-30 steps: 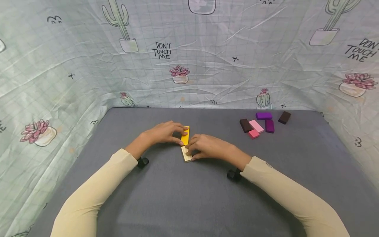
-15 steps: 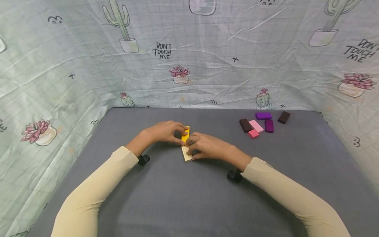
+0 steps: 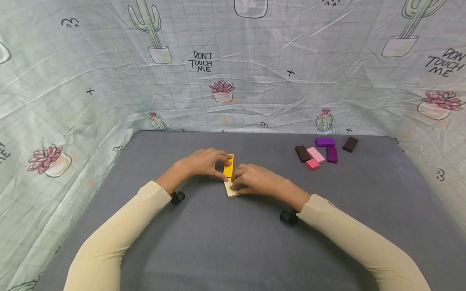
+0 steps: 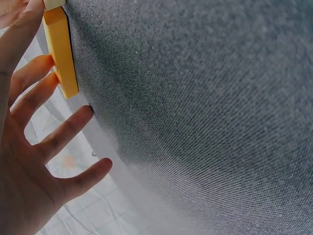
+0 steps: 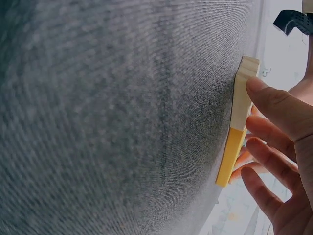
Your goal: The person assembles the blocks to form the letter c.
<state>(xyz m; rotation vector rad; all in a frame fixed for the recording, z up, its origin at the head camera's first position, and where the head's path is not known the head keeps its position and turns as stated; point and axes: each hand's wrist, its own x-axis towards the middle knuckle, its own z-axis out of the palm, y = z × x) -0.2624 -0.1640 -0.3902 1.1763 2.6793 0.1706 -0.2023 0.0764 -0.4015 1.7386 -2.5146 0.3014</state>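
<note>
Two rectangular blocks lie end to end on the grey table, a yellow block [image 3: 228, 170] at the far end and a pale wooden block [image 3: 230, 193] nearer me. My left hand [image 3: 205, 162] holds the yellow one, its fingertips on the far part and its thumb by the seam. In the left wrist view the yellow block [image 4: 61, 56] meets two fingertips, while the other fingers [image 4: 68, 132] spread away from it. My right hand [image 3: 259, 180] grips the wooden block from the right. Its thumb presses the wooden block's [image 5: 240, 100] long side in the right wrist view.
At the back right lie two dark brown blocks [image 3: 302, 154], two purple blocks [image 3: 325, 142], a light pink block [image 3: 316, 154] and a coral block [image 3: 312, 164]. A printed cloth [image 3: 255, 109] walls the grey table [image 3: 233, 242] at the back and sides.
Both hands stay at the two blocks almost without moving. My left thumb has edged slightly toward the seam. The blocks at the back right lie as before.
</note>
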